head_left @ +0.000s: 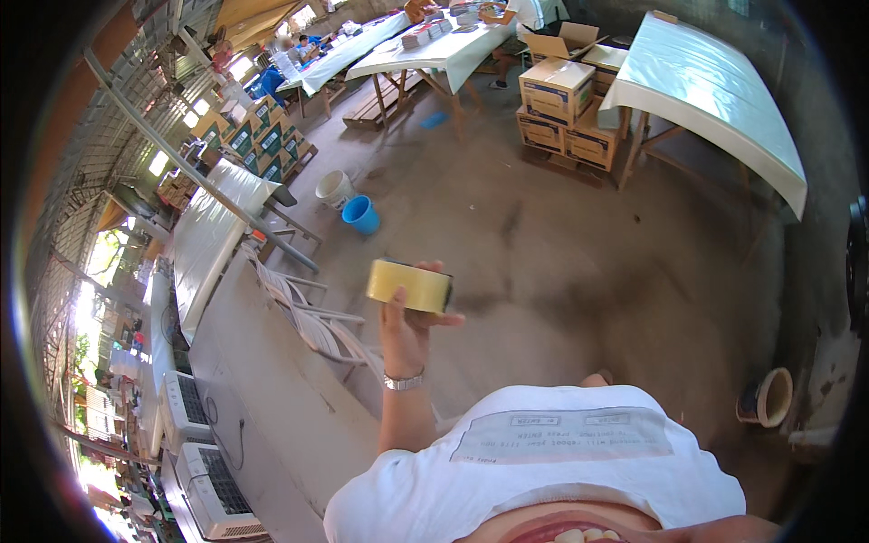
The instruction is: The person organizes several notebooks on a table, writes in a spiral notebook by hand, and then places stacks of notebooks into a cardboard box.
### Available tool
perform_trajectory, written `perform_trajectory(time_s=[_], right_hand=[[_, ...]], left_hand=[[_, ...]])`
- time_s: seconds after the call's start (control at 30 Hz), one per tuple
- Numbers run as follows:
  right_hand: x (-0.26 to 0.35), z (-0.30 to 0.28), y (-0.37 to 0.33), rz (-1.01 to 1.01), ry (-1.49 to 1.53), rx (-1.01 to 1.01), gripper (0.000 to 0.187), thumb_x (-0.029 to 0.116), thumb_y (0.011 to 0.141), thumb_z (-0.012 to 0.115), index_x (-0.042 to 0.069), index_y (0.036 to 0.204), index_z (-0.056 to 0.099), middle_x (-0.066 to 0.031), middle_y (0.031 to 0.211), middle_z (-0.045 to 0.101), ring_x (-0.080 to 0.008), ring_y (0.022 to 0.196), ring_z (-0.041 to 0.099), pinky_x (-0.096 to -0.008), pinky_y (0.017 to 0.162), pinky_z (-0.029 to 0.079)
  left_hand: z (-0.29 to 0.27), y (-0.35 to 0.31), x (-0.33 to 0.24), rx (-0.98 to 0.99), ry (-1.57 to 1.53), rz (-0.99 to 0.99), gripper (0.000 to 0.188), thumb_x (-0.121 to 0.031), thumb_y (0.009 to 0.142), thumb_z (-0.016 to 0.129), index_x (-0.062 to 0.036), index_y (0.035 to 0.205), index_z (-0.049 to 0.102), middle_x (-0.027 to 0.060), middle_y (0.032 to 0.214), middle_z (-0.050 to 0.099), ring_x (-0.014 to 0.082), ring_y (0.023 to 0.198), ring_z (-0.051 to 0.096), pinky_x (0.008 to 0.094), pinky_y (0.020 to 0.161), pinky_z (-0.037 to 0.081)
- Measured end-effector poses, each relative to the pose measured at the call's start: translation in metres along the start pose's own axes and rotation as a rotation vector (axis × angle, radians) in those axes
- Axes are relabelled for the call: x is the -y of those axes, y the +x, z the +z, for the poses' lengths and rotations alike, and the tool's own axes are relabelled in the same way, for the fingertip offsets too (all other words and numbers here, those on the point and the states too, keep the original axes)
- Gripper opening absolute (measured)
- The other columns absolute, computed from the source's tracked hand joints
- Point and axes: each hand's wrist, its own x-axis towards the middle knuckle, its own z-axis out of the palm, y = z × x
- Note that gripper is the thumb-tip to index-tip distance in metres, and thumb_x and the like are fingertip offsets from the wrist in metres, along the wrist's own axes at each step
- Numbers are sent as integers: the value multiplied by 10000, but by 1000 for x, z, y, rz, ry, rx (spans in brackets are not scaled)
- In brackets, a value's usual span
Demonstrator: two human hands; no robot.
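Note:
My left hand [412, 335], with a silver watch [404, 381] on its wrist, is raised in front of me at the middle of the head view. It is closed around a yellow rectangular block [407, 286] with a dark right end, whose kind I cannot make out. The thumb presses on the near face; some of the other fingers show past the top and lower right edges. Below the hand stand stacked pale plastic chairs [312, 317]. My right hand does not show.
A blue bucket [360, 215] and a white bucket [336, 190] stand on the floor ahead. Cartons [556, 90] are stacked beside a covered table [711, 81] at far right. A long grey table [262, 398] runs along the left. People work at far tables [434, 56].

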Motion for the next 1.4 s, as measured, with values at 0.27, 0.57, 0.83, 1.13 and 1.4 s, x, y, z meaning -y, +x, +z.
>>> perform_trajectory(time_s=[0.27,0.57,0.83,1.13,1.4], right_hand=[[213,-36,148,-31,-253,51,216,231,840,626,34,924,656,-183,829,657,-330,758,637,-447,649,497],[856,-47,257,-1022,-465,-295,172,196,822,635,35,883,649,-223,876,652,-379,863,640,-470,726,496],[1161,129,158,-1342,-379,1,218,241,788,670,28,775,625,-189,769,639,-381,748,610,-440,705,478],[1105,231,274,-388,-964,178,224,205,769,655,58,937,678,-200,912,664,-354,872,643,-442,772,505],[1399,369,298,-425,-898,153,247,256,786,638,50,915,685,-200,913,672,-376,878,642,-453,777,508]], left_hand=[[55,188,52,149,-93,324,817,-374,840,672,22,1442,286,205,1465,362,405,1348,368,579,1018,434],[-47,359,38,445,-1116,581,676,-355,950,491,-48,1493,229,95,1266,547,325,1208,509,522,1104,256],[-133,519,-42,1338,-2660,-1264,480,-195,1031,268,66,1434,287,94,829,485,283,970,586,406,1014,412],[-246,821,-48,2282,-1994,-3338,446,-315,1042,234,87,1138,401,352,1417,349,416,1329,386,483,1173,210],[-375,1024,-42,2661,-1530,-3356,348,-199,1030,271,103,1168,374,284,1415,412,402,1255,489,413,1104,370]])
